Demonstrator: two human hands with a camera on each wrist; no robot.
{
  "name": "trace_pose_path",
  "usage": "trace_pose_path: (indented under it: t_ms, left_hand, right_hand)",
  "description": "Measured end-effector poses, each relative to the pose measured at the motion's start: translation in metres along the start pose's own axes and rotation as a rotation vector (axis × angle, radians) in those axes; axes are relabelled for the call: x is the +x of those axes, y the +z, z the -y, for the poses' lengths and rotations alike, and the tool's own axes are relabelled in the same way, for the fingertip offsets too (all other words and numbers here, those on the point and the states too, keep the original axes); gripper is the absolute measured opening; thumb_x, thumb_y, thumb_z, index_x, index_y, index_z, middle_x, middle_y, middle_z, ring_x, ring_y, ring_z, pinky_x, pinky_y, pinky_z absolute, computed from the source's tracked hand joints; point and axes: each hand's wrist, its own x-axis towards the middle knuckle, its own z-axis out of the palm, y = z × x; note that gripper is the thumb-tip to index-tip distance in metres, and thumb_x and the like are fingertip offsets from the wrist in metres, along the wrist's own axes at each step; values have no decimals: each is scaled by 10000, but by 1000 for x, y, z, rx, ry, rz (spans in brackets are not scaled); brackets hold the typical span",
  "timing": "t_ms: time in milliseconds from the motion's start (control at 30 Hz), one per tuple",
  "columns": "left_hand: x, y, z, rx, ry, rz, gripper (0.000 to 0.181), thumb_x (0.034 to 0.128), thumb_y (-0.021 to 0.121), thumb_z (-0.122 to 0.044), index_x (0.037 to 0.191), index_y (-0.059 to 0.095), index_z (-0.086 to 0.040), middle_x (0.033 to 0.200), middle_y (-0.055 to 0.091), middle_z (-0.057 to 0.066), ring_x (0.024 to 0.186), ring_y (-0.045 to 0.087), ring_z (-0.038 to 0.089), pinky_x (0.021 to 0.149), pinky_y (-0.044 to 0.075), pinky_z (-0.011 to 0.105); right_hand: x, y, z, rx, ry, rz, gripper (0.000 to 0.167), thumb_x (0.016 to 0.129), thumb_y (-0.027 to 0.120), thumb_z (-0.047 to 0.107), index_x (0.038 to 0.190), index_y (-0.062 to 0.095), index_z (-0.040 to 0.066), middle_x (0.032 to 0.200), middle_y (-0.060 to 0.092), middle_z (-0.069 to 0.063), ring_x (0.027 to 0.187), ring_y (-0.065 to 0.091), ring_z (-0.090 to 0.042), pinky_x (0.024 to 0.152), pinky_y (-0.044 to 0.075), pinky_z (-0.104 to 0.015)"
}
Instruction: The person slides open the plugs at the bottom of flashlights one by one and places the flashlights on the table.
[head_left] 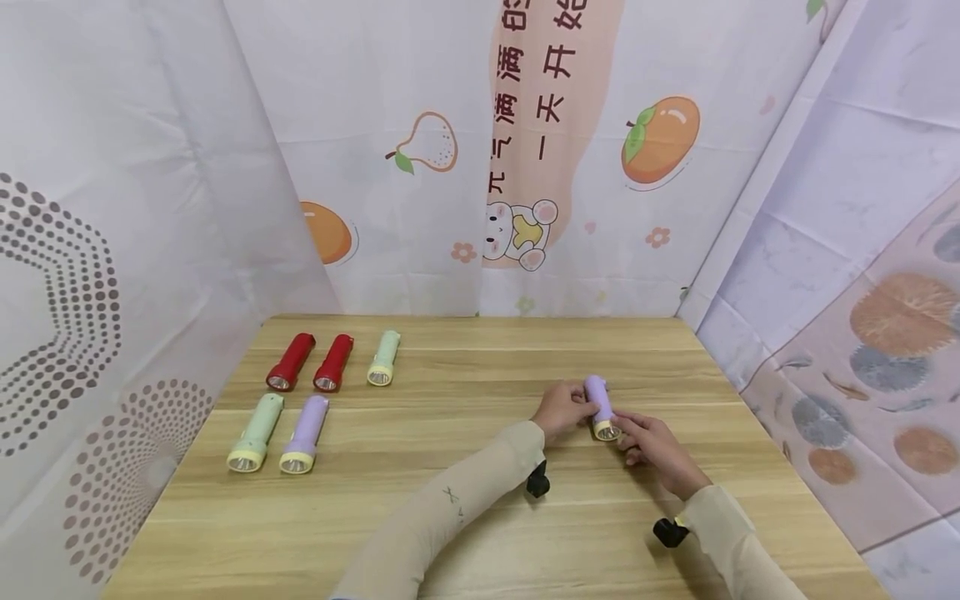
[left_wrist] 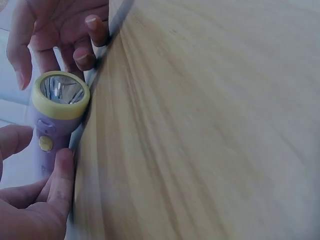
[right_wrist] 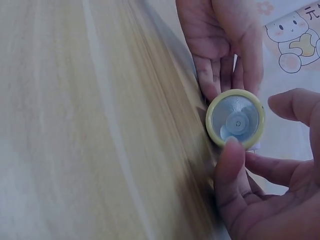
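A purple flashlight (head_left: 597, 395) with a pale yellow head is at the right side of the table, its lens towards me. My left hand (head_left: 558, 409) pinches its body between thumb and fingers. In the left wrist view, the yellow switch (left_wrist: 45, 144) on the flashlight shows between them. My right hand (head_left: 660, 452) is at the head end, fingertips touching the yellow rim (right_wrist: 210, 122). In the right wrist view, its upper digit stands apart from the rim. Whether the flashlight lies on the wood or is slightly raised, I cannot tell.
On the left of the wooden table (head_left: 465, 358) lie two red flashlights (head_left: 292, 362) (head_left: 334, 362), two mint green flashlights (head_left: 386, 354) (head_left: 258, 427) and another purple flashlight (head_left: 307, 429). Printed curtains (head_left: 420, 208) stand behind the table and along both sides.
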Motion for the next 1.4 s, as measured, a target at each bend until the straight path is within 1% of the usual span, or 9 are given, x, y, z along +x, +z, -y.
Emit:
trace_pose_path:
  t_ms: [133,267,367,500,633,800,1033,1167,1400]
  left_hand:
    - [-3,-10,1,-40,-21,19,267,920,775,-73,1128,677,64,851,693,34,727,692,175,669,595,295]
    - [-6,-23,1,-12,-19,40,282,938,748,-71,1183,661,35,865,692,29,723,694,168,654,586,287]
    - [-8,-35,-3,64,15,74,246,969,717,-114,1188,672,-14,871,686,7,728,691,158,625,574,284]
    - [-15,-52,-15,152,93,119,240,1014,674,-220,1196,682,-64,925,687,18,805,714,218,652,590,332]
    - [-26,-70,-20,183,132,140,221,1032,650,-261,1177,687,-98,949,680,10,863,718,256,701,590,338]
    - [-48,-87,-10,185,133,181,193,1031,653,-256,1153,688,-110,971,697,57,843,707,249,696,586,332]
    - [-81,-111,-4,222,151,250,294,1043,631,-304,1233,672,-84,1039,701,87,867,701,240,697,581,342]
    - [-102,-125,-4,251,165,250,310,1040,635,-314,1240,680,-81,1010,697,21,883,696,220,733,557,298]
    - [-135,-144,1,296,167,229,287,1036,642,-296,1218,692,-80,967,673,-61,878,662,150,782,521,271]
  right_hand:
    - [0,-1,0,33,-25,-8,668,1059,588,381,1522,401,-62,1015,629,-85,769,582,-128,630,553,-276]
    - [-1,-4,0,28,-47,-36,643,1059,590,369,1523,399,-32,1103,611,-75,770,580,-117,625,544,-265]
    - [-5,-6,1,21,-45,-75,624,1055,598,371,1501,409,-23,1118,600,-76,769,581,-112,624,542,-267]
    - [-13,-9,3,12,-56,-136,534,1061,591,344,1412,436,-28,1048,575,-55,752,567,-111,618,536,-268]
    - [-20,-9,7,-12,-96,-189,409,1069,578,284,1297,468,-36,981,552,-33,724,545,-105,614,528,-268]
    - [-23,-3,14,-22,-139,-206,351,1072,574,262,1248,503,-33,957,560,-34,670,491,-80,581,487,-248]
    - [-25,14,19,8,-174,-112,279,1062,588,227,1182,559,-22,891,610,-39,618,484,-105,529,415,-248]
    - [-31,26,19,-3,-149,-14,300,1056,603,244,1197,581,-20,910,610,-51,617,471,-126,528,406,-260]
    - [-42,48,15,-143,-189,283,346,1062,590,281,1264,592,1,1002,673,-141,607,486,-130,539,468,-278]
